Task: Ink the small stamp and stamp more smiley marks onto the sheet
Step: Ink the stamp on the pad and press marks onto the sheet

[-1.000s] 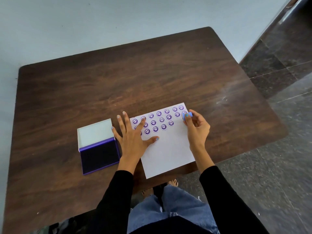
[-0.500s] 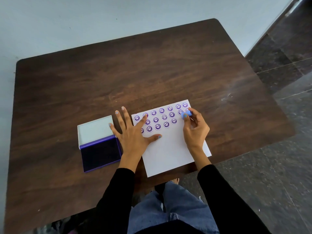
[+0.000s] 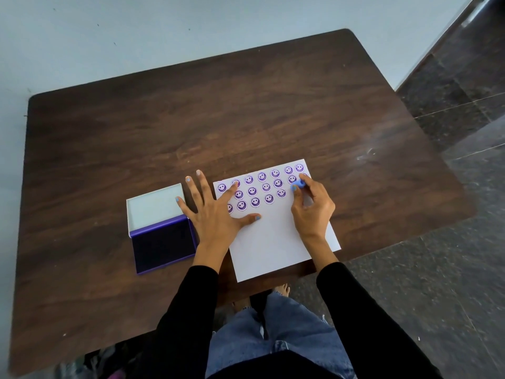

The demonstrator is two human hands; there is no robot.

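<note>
A single head-worn wide-angle view looks steeply down, close above the table.

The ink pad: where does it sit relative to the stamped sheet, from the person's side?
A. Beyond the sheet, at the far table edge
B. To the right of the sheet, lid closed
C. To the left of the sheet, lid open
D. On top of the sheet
C: the ink pad lies open left of the sheet, beside the flat left hand.
</note>
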